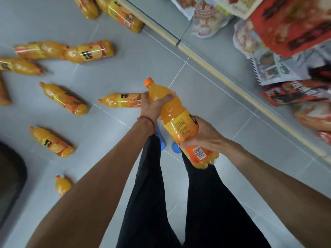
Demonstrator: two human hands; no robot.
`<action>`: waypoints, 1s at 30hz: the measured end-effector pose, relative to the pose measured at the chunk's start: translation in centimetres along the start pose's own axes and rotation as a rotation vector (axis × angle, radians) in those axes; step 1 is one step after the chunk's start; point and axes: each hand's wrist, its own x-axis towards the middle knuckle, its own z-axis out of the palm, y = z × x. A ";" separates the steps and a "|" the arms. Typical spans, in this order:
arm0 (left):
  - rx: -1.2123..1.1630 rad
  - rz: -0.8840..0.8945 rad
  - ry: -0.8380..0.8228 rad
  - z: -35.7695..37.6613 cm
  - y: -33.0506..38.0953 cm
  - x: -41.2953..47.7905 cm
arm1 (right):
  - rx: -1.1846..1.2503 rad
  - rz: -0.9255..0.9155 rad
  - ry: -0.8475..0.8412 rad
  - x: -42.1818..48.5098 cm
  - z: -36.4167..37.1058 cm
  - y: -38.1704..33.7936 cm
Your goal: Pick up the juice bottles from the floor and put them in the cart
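I hold one orange juice bottle above the floor, tilted, with its orange cap pointing up and left. My left hand wraps its upper shoulder just below the neck. My right hand grips its lower labelled body near the barcode. Several more juice bottles lie on their sides on the grey tiled floor: one right behind my left hand, one to its left, one lower left, one partly hidden by my left forearm. Others lie at the top left. The cart cannot be identified with certainty.
A freezer chest with a beige rim runs diagonally along the right, full of packaged food. A dark rounded object sits at the left edge. My legs in black trousers and blue shoes stand below the held bottle.
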 end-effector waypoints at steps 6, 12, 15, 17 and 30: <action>0.057 0.084 -0.109 0.8 3.1 -9.6 | 0.081 -0.037 0.115 -11.1 0.0 -1.7; 0.132 0.184 -0.272 1.5 5.4 -17.0 | 0.280 -0.053 0.222 -18.6 2.7 -2.5; 0.167 0.261 -0.358 1.2 6.4 -19.8 | 0.435 -0.089 0.273 -21.6 4.7 -3.0; 0.193 0.306 -0.402 1.2 6.9 -21.5 | 0.519 -0.123 0.320 -23.5 6.3 -3.4; 0.388 0.502 -0.623 5.3 5.3 -33.4 | 0.930 -0.312 0.545 -35.2 14.0 -2.5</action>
